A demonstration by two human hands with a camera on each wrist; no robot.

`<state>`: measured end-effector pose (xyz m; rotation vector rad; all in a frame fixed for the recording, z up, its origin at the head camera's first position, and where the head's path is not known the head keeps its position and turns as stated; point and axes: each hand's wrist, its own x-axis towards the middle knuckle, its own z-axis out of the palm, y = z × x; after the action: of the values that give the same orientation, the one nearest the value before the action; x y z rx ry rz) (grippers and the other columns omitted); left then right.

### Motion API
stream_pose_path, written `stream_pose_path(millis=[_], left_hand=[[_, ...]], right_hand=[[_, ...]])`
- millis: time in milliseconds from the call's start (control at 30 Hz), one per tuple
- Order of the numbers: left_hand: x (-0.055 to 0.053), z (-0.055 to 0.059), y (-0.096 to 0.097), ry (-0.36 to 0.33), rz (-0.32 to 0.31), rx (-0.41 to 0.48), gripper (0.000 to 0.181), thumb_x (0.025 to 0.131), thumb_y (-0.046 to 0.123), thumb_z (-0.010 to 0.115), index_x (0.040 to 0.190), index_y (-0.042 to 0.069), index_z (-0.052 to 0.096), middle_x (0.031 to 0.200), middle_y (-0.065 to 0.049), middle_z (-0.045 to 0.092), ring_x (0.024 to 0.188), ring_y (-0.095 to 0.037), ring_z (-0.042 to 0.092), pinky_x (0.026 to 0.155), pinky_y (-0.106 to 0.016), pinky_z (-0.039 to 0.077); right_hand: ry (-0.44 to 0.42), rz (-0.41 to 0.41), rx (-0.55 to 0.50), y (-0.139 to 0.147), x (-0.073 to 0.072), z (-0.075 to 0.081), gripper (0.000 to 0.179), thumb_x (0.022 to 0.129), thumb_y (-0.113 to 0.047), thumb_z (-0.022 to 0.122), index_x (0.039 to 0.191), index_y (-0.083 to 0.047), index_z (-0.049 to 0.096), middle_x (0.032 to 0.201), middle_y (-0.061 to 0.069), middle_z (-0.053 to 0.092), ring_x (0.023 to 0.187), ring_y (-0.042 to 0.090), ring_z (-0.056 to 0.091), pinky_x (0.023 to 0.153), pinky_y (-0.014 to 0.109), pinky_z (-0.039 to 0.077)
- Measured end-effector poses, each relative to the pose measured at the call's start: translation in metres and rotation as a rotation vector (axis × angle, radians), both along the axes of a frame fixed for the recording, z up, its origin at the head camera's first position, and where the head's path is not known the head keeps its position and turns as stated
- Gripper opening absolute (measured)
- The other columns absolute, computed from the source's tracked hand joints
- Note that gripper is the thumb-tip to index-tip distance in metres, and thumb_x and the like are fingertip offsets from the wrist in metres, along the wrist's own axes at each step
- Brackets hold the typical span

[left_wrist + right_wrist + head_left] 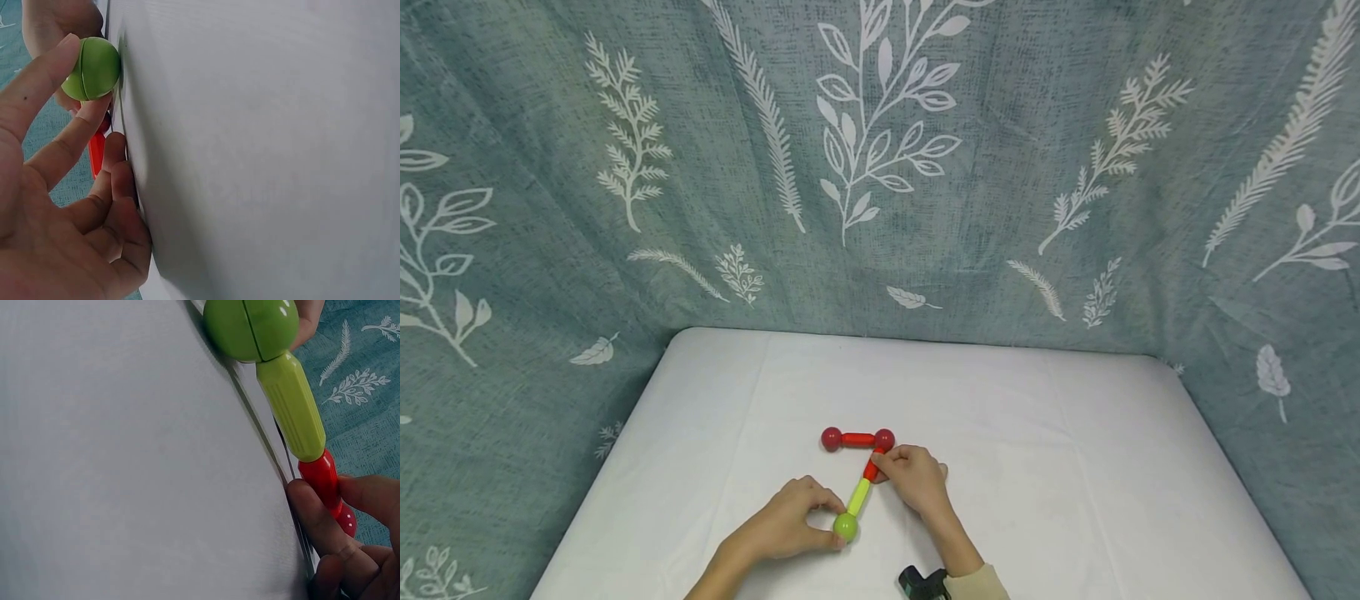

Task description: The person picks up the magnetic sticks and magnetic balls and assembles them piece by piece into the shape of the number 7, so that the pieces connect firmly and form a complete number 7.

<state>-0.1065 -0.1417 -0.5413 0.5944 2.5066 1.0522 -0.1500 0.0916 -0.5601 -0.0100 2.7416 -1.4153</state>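
My left hand [790, 523] pinches a green ball [846, 527] between thumb and index finger; its other fingers rest on the white cloth in the left wrist view. From that ball [262, 328] a yellow-green toy rod [290, 406] runs to a short red rod [320, 478], end to end. My right hand [917, 482] pinches this red rod between thumb and finger. The red rod's far end meets a dark red ball [884, 439]. Another red rod [858, 440] goes left from there to a second dark red ball [831, 439]. Together the pieces form a bent, Z-like chain.
A white cloth-covered table [1037, 467] lies under the pieces. A black device [922, 583] sits by the right wrist, at the sleeve [977, 585]. Blue-green curtains [880, 275] with white leaf prints stand behind and at both sides.
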Motion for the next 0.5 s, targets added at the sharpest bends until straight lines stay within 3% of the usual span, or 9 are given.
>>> stream_pose_path(millis=[300, 500], left_hand=[[-0.002, 0.004, -0.002, -0.017, -0.029, 0.005, 0.038, 0.077, 0.048, 0.083, 0.107, 0.028, 0.074, 0.106, 0.012, 0.058, 0.102, -0.012, 0.051, 0.089, -0.040, 0.045], [-0.019, 0.016, -0.008, -0.031, -0.014, 0.007, 0.039, 0.081, 0.042, 0.082, 0.112, 0.020, 0.072, 0.101, 0.009, 0.062, 0.095, -0.013, 0.057, 0.083, -0.036, 0.049]], right_hand=[[0.006, -0.006, 0.007, 0.001, 0.000, 0.000, 0.025, 0.094, -0.035, 0.069, 0.078, -0.017, 0.074, 0.058, -0.015, 0.065, 0.069, 0.009, 0.056, 0.079, 0.048, 0.025], [0.000, -0.008, 0.005, 0.000, 0.000, 0.000, 0.025, 0.094, -0.035, 0.069, 0.077, -0.017, 0.074, 0.059, -0.014, 0.065, 0.068, 0.010, 0.055, 0.080, 0.048, 0.024]])
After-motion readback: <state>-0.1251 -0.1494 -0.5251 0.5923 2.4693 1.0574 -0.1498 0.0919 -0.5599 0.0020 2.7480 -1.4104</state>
